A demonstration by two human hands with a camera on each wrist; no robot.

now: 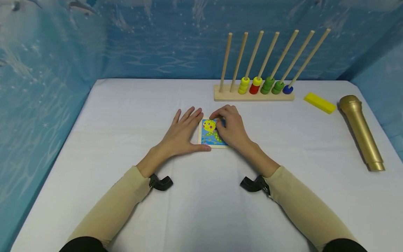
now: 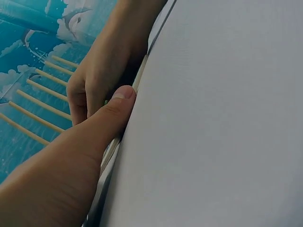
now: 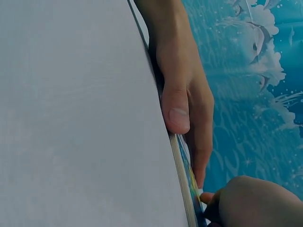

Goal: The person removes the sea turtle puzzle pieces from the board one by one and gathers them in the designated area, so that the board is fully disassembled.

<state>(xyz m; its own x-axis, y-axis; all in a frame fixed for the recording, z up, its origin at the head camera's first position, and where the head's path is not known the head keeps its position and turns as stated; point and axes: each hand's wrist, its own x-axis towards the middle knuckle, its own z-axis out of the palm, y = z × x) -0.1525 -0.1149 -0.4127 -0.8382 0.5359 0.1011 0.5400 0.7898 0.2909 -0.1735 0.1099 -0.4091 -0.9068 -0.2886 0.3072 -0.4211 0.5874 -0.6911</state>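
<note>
Fingers spread and straight, the left hand [image 1: 184,134] braces the left side of a small wooden-framed picture board [image 1: 211,134], its thumb lying along the near edge. Just to its right, the right hand [image 1: 233,127] covers the board's right part, fingers bent down with thumb and forefinger close together at the upper picture; whether they pinch a piece I cannot tell. Between the hands shows a yellow-headed cartoon creature with a green body on blue. Beyond the right hand stands a seven-peg wooden stacking rack [image 1: 253,98], its five rightmost pegs bearing yellow, red, green and blue beads. Well to the right of that hand lie a yellow block [image 1: 319,103] and, farther out, a gold microphone [image 1: 362,133].
</note>
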